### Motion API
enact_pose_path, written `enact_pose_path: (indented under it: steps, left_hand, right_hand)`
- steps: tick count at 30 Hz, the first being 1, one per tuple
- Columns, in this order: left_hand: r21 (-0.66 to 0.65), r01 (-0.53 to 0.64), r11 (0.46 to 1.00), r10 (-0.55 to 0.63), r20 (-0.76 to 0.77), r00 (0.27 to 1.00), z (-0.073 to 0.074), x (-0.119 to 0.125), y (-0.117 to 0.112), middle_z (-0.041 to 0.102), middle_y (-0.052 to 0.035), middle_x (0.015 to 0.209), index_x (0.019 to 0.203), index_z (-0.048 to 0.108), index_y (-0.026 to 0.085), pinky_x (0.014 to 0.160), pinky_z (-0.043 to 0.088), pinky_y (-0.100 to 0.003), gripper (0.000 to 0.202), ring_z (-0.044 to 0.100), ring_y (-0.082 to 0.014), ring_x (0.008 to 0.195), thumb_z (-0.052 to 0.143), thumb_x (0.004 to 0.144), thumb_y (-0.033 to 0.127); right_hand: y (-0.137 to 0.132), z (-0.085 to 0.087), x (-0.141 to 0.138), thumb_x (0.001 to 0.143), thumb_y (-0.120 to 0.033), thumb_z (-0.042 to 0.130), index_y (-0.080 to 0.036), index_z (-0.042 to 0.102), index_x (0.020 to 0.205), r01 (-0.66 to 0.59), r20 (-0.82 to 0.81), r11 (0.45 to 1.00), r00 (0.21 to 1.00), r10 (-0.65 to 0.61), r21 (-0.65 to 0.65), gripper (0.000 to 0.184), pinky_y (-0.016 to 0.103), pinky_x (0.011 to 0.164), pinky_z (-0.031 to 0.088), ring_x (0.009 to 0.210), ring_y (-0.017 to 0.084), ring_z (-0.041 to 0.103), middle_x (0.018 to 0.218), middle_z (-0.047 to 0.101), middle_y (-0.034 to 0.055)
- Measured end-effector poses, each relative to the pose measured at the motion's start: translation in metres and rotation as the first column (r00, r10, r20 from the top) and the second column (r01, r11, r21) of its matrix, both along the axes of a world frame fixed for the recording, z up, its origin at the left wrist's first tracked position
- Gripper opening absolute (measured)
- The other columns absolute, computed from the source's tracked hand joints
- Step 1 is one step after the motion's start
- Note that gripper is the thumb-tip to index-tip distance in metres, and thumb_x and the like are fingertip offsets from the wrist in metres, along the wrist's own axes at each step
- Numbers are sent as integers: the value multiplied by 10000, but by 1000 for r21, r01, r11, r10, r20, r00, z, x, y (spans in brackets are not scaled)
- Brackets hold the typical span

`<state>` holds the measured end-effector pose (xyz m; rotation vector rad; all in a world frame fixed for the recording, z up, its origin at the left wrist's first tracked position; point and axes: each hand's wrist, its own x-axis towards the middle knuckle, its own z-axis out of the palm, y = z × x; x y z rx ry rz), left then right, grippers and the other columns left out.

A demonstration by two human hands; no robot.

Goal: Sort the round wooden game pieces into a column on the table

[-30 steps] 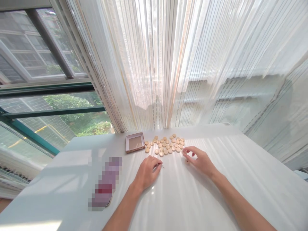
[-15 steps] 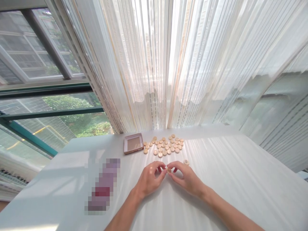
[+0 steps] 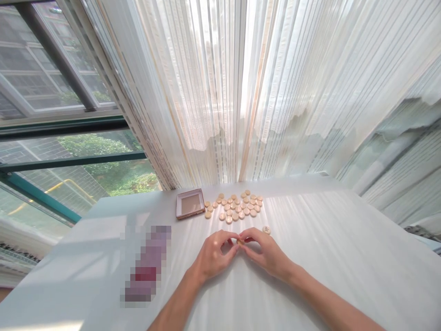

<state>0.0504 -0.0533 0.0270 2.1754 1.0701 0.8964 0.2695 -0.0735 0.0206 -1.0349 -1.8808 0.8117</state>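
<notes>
A small round disc (image 3: 240, 242), pale tan and wood-like, is pinched above the table (image 3: 344, 239), near its middle and on the near side of the scattered discs (image 3: 235, 216). Mostly covered by fingertips, it shows only part of its edge; whether its face bears a mark cannot be told. The left hand (image 3: 213, 255) and the right hand (image 3: 267, 250) meet at it — each with thumb and forefinger closed on the disc, the fingers curved into a rounded arch.

The scattered discs are thick, flat and round, in the same light tan with a smooth look, some touching and others slightly apart. Just left of them sits a shallow, open rectangular box (image 3: 191, 215) with reddish-brown edges, pale inner walls and a tan bottom. The table is white and smooth, striped with soft light beneath a sheer, stringy curtain (image 3: 220, 92).

A loose disc (image 3: 266, 230) lies face up just beyond the right hand, bearing a dark character too small to read. A purple item (image 3: 149, 257) at left is pixelated — any lettering is hidden.
</notes>
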Motion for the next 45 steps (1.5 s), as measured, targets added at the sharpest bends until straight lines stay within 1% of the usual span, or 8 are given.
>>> enact_pose_path:
  steps: [4,12,18,21,25,30,37,45]
  left_hand:
    - [-14,6,1000,-6,-4,1000,2,0,0,791,-34,1031,1125,750,281,814,590,-343,175,721,-202,830,659,975,271]
    - [-17,-29,999,29,4,1000,-4,-1,1,790,-29,1036,1131,745,279,770,603,-323,171,727,-195,809,670,981,312]
    - [11,-18,1000,18,23,1000,-7,-1,3,785,-23,1100,1147,730,275,799,611,-322,196,728,-177,808,669,965,237]
    - [25,-15,1000,14,31,999,-8,-1,3,783,-21,1113,1158,728,280,805,613,-320,210,730,-175,817,664,965,225]
    - [22,-29,999,29,16,999,-8,-1,3,785,-33,1092,1153,733,278,789,606,-327,180,721,-184,807,644,996,276]
    - [51,-26,998,26,-1,1000,-9,0,2,780,-27,1063,1158,718,274,744,589,-303,172,707,-179,797,613,1022,279]
    - [62,-28,998,28,-10,1000,-4,2,-1,778,-24,1037,1148,705,263,713,567,-293,178,681,-173,774,559,1055,302]
    - [71,-24,997,26,-20,999,-2,1,-2,763,-12,1015,1141,663,256,699,554,-289,136,681,-163,749,585,1032,274]
  right_hand:
    - [0,0,-1,1025,-356,610,-260,662,1122,3,-14,1000,1000,-4,-30,146,409,879,623,953,239,730,1053,746,63]
    - [1,1,-3,1018,-378,617,-279,676,1205,-29,-128,998,992,21,-55,219,463,972,629,1048,261,754,1173,738,75]
    - [1,-1,-5,1025,-399,614,-268,702,1211,-29,-180,992,984,7,-123,243,454,1032,613,1110,259,747,1186,758,74]
    - [0,-2,-4,1023,-431,619,-265,701,1213,-24,-186,988,983,-4,-152,265,465,1031,613,1108,267,758,1190,771,75]
    - [0,-1,-2,1029,-453,613,-272,709,1216,-16,-160,986,987,-11,-165,278,470,1016,614,1109,274,759,1194,780,71]
    - [0,3,-2,1032,-452,614,-280,721,1178,-21,-165,981,986,-11,-194,250,445,967,627,1061,270,770,1137,794,56]
    - [-1,5,-4,1049,-428,586,-273,704,1124,-23,-155,982,988,-7,-188,209,432,939,626,1018,262,767,1074,792,55]
    - [1,-5,-2,1051,-376,579,-267,686,1177,-26,-138,991,990,7,-132,199,419,964,619,1060,250,750,1155,763,64]
